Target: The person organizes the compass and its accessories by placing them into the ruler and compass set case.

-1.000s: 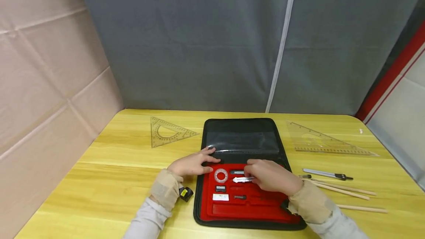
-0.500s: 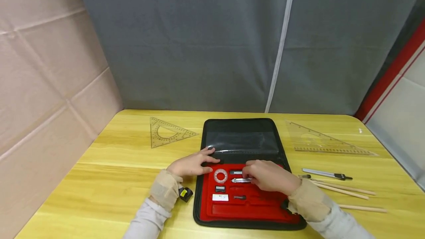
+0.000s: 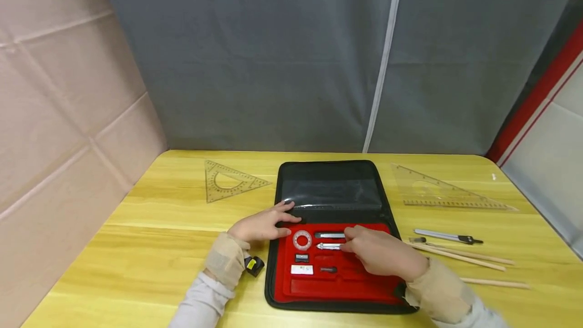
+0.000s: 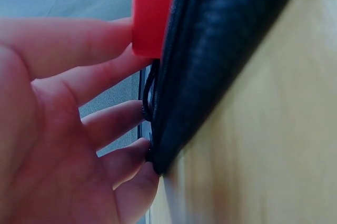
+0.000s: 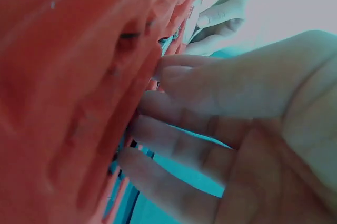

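right hand (image 3: 382,253) has shifted slightly right over the red moulded tray (image 3: 346,287) of the open black zip case (image 3: 328,170). more of the slim dark grey ridged bar (image 3: 330,235) is exposed.

slim silver metal instrument (image 3: 329,246): in the tray, just on the near side of the bar and parallel to it. a second ago it showed a broader, brighter face; now it looks narrower. its right end is hidden at my fingertips. thumb and forefinger there are close together; whether they clamp the instrument, i cannot tell.

left hand (image 3: 261,224): unchanged, fingers apart and extended, resting at the case's left edge, probably steadying it.

reading: the instrument appears settled or nearly so; hidden end unconfirmed. silver-and-black drawing compass (image 3: 448,236) lies on the table, right of the case.
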